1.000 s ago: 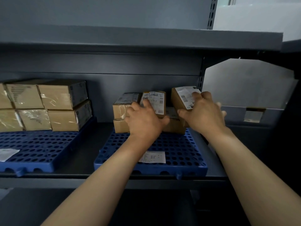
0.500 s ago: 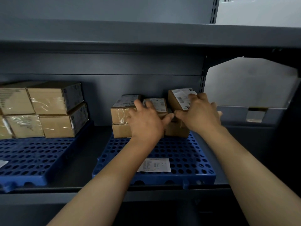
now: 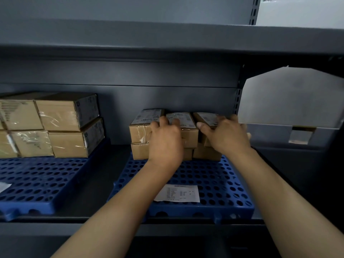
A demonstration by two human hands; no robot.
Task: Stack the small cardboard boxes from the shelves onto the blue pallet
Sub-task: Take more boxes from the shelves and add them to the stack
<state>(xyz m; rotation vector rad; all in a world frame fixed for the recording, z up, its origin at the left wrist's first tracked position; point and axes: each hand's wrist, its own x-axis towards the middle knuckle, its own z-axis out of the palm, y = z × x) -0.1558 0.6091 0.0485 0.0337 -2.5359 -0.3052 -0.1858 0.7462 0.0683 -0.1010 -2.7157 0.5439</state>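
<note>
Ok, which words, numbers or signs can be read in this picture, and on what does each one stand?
No text here can be read.
Labels on the small boxes: print and barcodes, too blurred.
Paper sheet on the blue pallet: print too small.
Dark side labels on the larger boxes at the left: too blurred.

Pretty dim, cold grey-blue cast. Brightest spot = white panel (image 3: 301, 10) up & right of the blue pallet (image 3: 219, 175), light prob from that side. Heavy shadow under the upper shelf (image 3: 167, 36) above the pallet + below its front edge. Taped boxes (image 3: 61, 116) left of it shine a bit. Lines bow twd frame edges, all slightly soft.
</note>
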